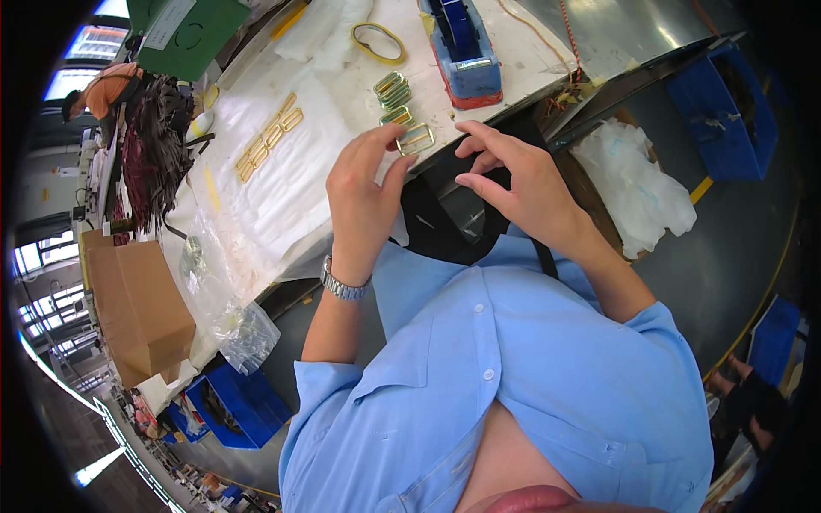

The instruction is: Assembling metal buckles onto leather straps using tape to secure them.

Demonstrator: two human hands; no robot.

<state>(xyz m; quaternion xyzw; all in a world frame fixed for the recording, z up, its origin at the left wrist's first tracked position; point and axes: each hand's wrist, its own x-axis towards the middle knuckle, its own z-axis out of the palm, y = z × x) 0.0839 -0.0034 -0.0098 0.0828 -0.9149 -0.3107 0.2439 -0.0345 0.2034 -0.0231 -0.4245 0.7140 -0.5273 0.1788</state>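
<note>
My left hand (366,184), with a metal watch on its wrist, pinches a gold rectangular buckle (416,139) between thumb and forefinger near the table's front edge. Just to the right, my right hand (522,175) is held with its fingers apart and nothing in them. Beyond my left hand lies a short row of similar gold buckles (392,91), the nearest one partly covered by my fingers. Several more gold buckles (269,139) lie in a neat row on white padded sheeting (295,201) at the left.
A blue tape dispenser (475,81) stands behind my right hand, and a yellow tape roll (377,43) lies farther back. Clear plastic bags (239,329) hang at the table's left edge beside a cardboard box (141,308). Blue bins (723,111) sit on the floor. Another person (111,90) works far left.
</note>
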